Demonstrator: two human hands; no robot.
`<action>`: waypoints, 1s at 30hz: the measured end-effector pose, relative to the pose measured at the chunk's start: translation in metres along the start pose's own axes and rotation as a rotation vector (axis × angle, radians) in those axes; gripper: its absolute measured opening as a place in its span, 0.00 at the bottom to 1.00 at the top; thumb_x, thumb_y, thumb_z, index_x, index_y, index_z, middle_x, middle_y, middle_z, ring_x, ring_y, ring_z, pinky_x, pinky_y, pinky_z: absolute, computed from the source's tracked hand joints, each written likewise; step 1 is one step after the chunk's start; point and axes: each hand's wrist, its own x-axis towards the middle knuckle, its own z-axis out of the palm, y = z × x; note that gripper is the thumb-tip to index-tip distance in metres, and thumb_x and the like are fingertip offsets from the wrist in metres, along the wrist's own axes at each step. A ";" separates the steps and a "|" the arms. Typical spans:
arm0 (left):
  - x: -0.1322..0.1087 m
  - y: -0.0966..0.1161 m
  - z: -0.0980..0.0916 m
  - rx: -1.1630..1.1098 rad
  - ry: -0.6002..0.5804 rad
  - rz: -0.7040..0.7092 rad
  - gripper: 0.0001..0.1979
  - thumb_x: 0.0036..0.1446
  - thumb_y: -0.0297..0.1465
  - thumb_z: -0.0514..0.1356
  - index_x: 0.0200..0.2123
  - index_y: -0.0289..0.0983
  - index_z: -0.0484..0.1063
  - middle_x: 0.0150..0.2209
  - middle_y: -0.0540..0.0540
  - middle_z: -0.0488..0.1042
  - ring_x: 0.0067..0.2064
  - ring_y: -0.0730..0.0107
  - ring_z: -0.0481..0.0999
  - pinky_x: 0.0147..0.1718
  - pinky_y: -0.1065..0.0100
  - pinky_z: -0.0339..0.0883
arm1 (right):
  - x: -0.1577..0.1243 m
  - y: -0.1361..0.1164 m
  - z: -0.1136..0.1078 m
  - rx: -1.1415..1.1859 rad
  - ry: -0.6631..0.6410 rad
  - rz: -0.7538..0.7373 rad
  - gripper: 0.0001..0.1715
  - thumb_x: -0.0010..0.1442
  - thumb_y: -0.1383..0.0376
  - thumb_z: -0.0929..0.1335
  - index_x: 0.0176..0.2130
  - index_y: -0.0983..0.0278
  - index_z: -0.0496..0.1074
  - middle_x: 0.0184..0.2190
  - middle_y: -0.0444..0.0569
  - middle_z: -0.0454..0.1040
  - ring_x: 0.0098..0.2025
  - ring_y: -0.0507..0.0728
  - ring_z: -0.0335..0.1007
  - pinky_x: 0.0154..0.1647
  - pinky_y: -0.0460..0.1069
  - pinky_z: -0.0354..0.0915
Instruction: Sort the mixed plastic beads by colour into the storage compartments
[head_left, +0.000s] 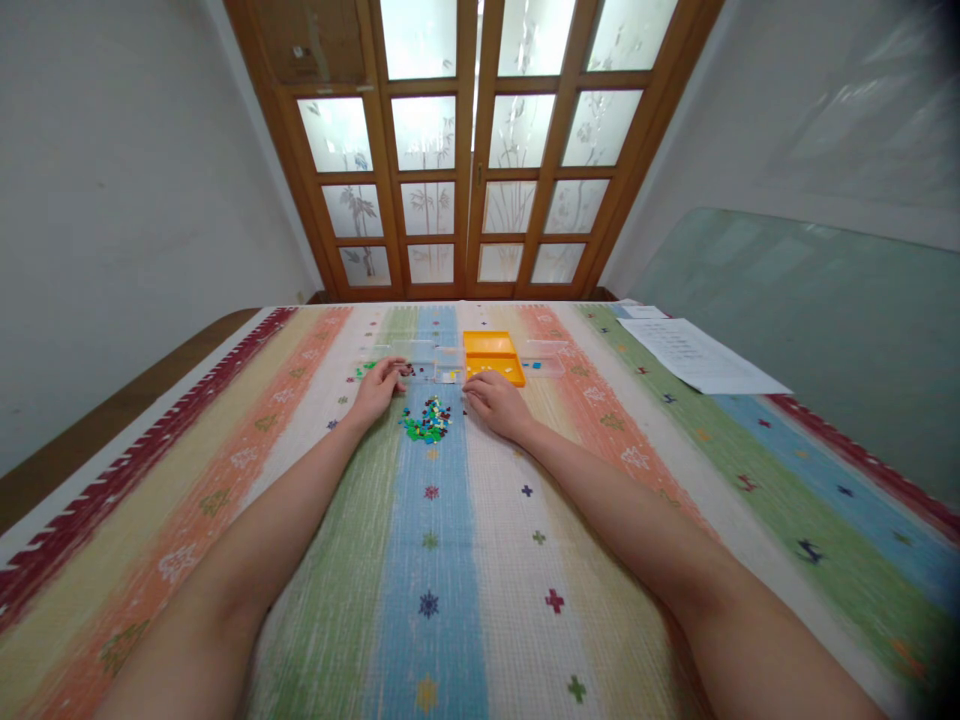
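A heap of small loose pieces [426, 422], green, blue, dark red, yellow and white, lies on the cloth between my hands. My left hand [377, 392] is left of the heap, at the front of a clear plastic tray [422, 352]. Its fingers are bent and drawn together; whatever they hold is too small to make out. My right hand [496, 403] rests right of the heap, just before an opened yellow plastic case [491, 343]. Its fingers are curled together, with the tips partly hidden. Small dark red pieces [409, 370] lie in the clear tray beside my left fingers.
Another clear tray [553, 358] with a few blue pieces stands right of the yellow case. Green pieces [365, 369] show left of my left hand. Printed sheets [701, 352] lie at the right. A striped cloth [442, 620] covers the table, and paned doors stand beyond.
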 end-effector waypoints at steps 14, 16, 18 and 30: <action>0.000 0.042 -0.034 0.396 -0.543 0.054 0.10 0.56 0.38 0.62 0.34 0.38 0.78 0.30 0.49 0.77 0.32 0.68 0.74 0.33 0.69 0.67 | -0.001 0.001 0.002 0.013 0.010 -0.002 0.11 0.71 0.66 0.66 0.46 0.61 0.79 0.48 0.53 0.78 0.52 0.61 0.71 0.56 0.57 0.66; -0.002 0.047 -0.038 0.424 -0.656 0.035 0.08 0.54 0.37 0.63 0.32 0.38 0.77 0.29 0.50 0.76 0.31 0.68 0.73 0.32 0.70 0.65 | -0.001 0.001 0.002 0.013 0.005 -0.008 0.11 0.71 0.66 0.66 0.46 0.61 0.79 0.48 0.53 0.78 0.52 0.61 0.71 0.56 0.57 0.66; -0.004 0.048 -0.038 0.458 -0.708 0.001 0.08 0.52 0.36 0.64 0.32 0.38 0.76 0.28 0.51 0.75 0.30 0.69 0.72 0.30 0.70 0.64 | -0.001 0.000 0.001 0.015 0.007 -0.013 0.11 0.71 0.66 0.66 0.46 0.61 0.79 0.48 0.53 0.78 0.52 0.61 0.71 0.56 0.57 0.66; -0.005 0.048 -0.034 0.567 -0.764 0.042 0.09 0.52 0.34 0.63 0.35 0.36 0.77 0.29 0.50 0.75 0.31 0.69 0.71 0.30 0.70 0.60 | -0.001 0.000 0.002 0.018 0.025 -0.036 0.09 0.70 0.68 0.67 0.45 0.61 0.79 0.47 0.53 0.78 0.51 0.61 0.72 0.55 0.56 0.66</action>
